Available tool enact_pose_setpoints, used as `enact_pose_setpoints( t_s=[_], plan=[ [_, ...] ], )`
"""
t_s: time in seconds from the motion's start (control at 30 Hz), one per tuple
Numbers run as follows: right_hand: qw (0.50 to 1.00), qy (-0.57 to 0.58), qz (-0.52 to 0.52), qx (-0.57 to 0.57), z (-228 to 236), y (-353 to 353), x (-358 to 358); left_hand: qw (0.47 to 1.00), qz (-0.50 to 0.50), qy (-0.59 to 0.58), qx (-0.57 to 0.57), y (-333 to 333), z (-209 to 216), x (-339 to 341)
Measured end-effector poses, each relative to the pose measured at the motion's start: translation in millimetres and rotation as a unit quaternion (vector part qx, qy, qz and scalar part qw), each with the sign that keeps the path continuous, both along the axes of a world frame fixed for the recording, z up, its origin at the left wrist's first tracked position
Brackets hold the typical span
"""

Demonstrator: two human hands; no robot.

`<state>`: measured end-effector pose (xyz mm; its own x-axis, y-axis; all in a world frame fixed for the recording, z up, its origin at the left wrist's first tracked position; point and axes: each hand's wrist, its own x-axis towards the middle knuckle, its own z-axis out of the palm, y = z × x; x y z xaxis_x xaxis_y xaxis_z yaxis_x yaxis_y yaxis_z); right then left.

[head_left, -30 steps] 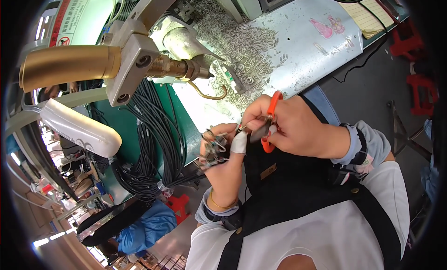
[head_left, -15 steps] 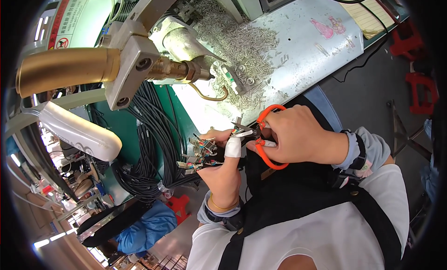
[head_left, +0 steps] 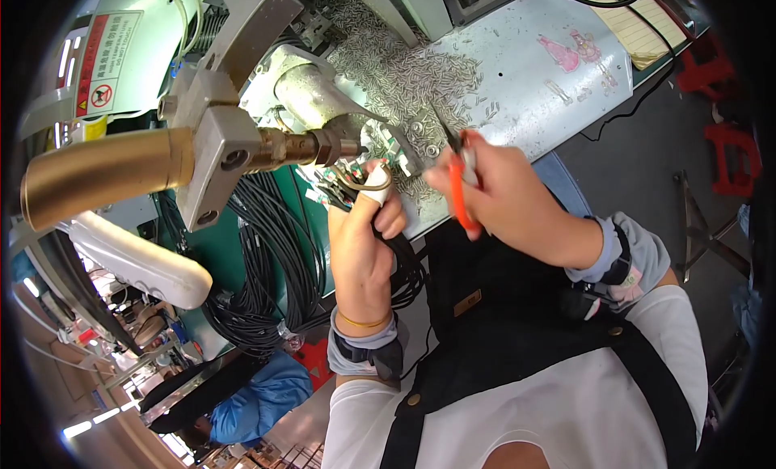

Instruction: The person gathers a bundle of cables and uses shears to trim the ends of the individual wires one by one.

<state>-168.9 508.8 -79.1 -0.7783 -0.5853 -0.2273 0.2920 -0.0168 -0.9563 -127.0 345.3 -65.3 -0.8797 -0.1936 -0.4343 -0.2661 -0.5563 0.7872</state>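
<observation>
My left hand (head_left: 360,247), white tape round its thumb, is closed on a bundle of thin black cables. Their ends fan out beside it as metal cable connectors (head_left: 319,196) with coloured wires. It is raised under the brass-and-steel soldering head (head_left: 303,148), and a thin curved tube (head_left: 364,188) passes in front of the thumb. To its right, my right hand (head_left: 513,198) grips orange-handled scissors (head_left: 459,198), dark blades pointing up and away, clear of the cables. A small fixture (head_left: 411,155) with a green-and-white piece beside it sits just past the left fingertips.
Many small metal pieces (head_left: 404,73) lie scattered over the pale bench top (head_left: 525,105). A thick coil of black cable (head_left: 267,251) lies on the green surface at left, near a white lamp-like arm (head_left: 137,263). Red stools (head_left: 731,162) stand at the right; a person in blue (head_left: 263,396) is at lower left.
My left hand has moved up and away with the cables, to beneath the soldering head. The scissors have come away from the wires and swung upright in my right hand.
</observation>
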Motion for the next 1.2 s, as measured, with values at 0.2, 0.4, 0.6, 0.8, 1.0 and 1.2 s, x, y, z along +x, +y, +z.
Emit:
enact_pose_setpoints(
  t_s=[0.2, 0.4, 0.6, 0.8, 1.0, 1.2],
  plan=[
    [0.997, 0.059, -0.028, 0.029, -5.0, -21.1, -33.9, 0.999, -0.021, -0.012, -0.021, -6.1, -3.3, -12.9],
    [0.998, 0.042, -0.009, 0.036, 0.7, -23.0, -37.5, 0.998, -0.033, -0.03, -0.042, -12.7, -3.2, -15.6],
    [0.994, 0.097, -0.025, 0.043, -10.5, -25.2, -35.8, 0.997, -0.009, -0.041, -0.071, -6.3, 0.6, -13.7],
    [0.992, 0.111, -0.026, 0.051, -9.9, -25.7, -35.4, 0.998, -0.019, -0.024, -0.062, -9.6, -0.5, -12.8],
    [0.996, 0.084, -0.029, 0.033, -8.3, -23.6, -29.6, 0.993, -0.04, -0.031, -0.111, -6.3, 7.0, -10.7],
    [0.999, 0.008, 0.0, -0.046, -2.4, -3.0, -19.4, 0.994, -0.019, 0.013, -0.111, 7.7, 12.4, 22.4]
  ],
)
